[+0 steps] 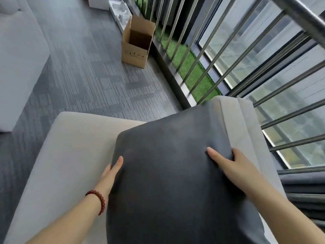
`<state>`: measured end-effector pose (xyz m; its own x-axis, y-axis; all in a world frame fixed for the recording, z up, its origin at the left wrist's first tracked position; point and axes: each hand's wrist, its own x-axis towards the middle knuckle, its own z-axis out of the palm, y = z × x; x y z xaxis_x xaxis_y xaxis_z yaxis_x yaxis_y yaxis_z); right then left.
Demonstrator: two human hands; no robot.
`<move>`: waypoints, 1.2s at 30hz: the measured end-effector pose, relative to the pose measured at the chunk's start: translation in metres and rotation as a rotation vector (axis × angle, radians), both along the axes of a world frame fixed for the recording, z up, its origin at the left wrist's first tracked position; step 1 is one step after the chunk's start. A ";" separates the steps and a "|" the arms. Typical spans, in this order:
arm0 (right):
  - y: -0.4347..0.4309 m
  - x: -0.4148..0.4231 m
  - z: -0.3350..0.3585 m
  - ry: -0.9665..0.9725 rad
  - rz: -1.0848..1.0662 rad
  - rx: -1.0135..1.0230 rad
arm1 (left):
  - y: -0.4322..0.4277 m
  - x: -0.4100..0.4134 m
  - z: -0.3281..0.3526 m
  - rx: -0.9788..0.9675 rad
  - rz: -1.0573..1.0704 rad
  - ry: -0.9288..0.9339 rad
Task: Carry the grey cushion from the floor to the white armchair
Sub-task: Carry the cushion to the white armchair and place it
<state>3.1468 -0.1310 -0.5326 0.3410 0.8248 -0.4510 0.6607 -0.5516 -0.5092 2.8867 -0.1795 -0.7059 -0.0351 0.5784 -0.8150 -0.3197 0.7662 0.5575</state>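
The dark grey cushion [168, 173] fills the lower middle of the head view, held over the white armchair [66, 155]. My left hand [110, 175] presses flat against the cushion's left edge; a red bead bracelet circles that wrist. My right hand [228, 164] grips the cushion's right side, thumb on top and fingers curled behind the edge. The armchair's pale seat shows to the left of the cushion and its backrest [237, 131] to the right. The cushion's underside and whether it touches the seat are hidden.
An open cardboard box [137, 43] stands on the grey carpet beyond the armchair. A metal railing [219, 55] with a green turf strip [190, 67] and windows runs along the right. A pale sofa [19, 55] sits at the left. Dark curtain folds [302, 194] hang at lower right.
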 end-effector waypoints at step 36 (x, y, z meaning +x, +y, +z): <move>0.132 -0.066 -0.078 -1.118 1.653 -0.304 | -0.021 0.157 0.049 -0.181 -0.348 0.505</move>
